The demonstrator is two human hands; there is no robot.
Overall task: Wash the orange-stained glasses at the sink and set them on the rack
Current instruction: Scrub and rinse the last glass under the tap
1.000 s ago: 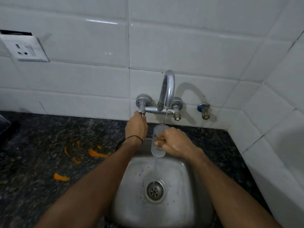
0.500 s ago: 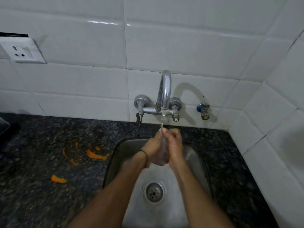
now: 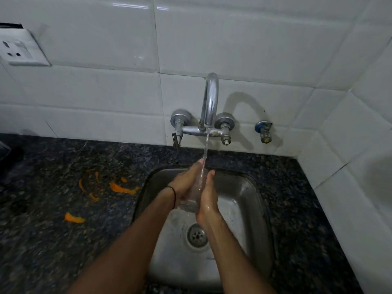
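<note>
A clear glass [image 3: 189, 205] is upright over the steel sink [image 3: 251, 200], pressed between my two palms. My left hand [image 3: 185, 183] lies flat against its left side, fingers stretched up along it. On the right side my right hand [image 3: 209, 193] does the same. Water from the faucet [image 3: 211, 98] runs down in a thin stream [image 3: 205, 149] onto the glass and my fingers. My hands hide most of the glass; no orange stain shows on the part I see. No rack is in view.
Orange peel scraps [image 3: 123, 188] lie on the dark granite counter [image 3: 53, 240] left of the sink. The drain [image 3: 197, 235] sits below my hands. A tap lever [image 3: 176, 137], a blue valve [image 3: 263, 129] and a wall socket [image 3: 19, 49] are on the tiled wall.
My left hand left the tap lever and joined the right on the glass. Water now flows in a fuller stream, and both palms press the glass between them.
</note>
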